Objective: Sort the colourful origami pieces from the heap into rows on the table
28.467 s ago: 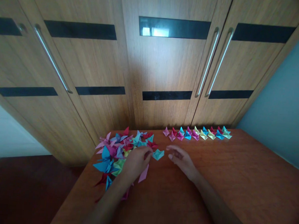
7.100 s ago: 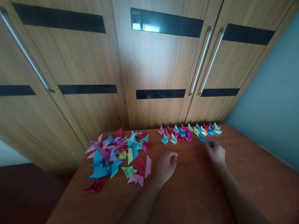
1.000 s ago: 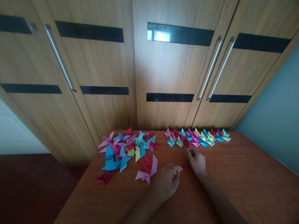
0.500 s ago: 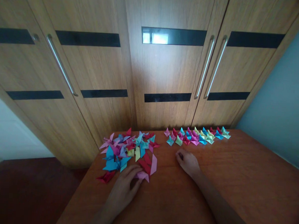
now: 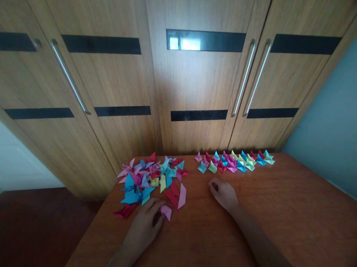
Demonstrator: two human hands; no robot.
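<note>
At the near edge of a heap of folded paper pieces, my left hand point(image 5: 144, 222) has its thumb and fingers closed on a pink origami piece point(image 5: 166, 212), whose pointed end sticks out to the right. Just beyond it lie a red folded strip point(image 5: 172, 195) and a pink folded strip point(image 5: 182, 196). A dark red paper piece point(image 5: 124, 211) lies left of that hand, and a blue origami piece point(image 5: 133, 191) is behind it. My right hand point(image 5: 223, 194) rests on the table with its fingers curled in, nothing visible in them. In front of it stand small paper boats in rows point(image 5: 232, 164).
The heap of origami point(image 5: 145, 175) in pink, blue, red and yellow covers the table's far left. The brown table point(image 5: 209, 234) meets a wooden wardrobe point(image 5: 196, 82) with metal handles. A blue-grey wall point(image 5: 331, 129) borders the right side.
My left hand has drawn the pink origami piece slightly left and towards me, and the piece has turned in its fingers. My right hand stays in place. The view has shifted a little.
</note>
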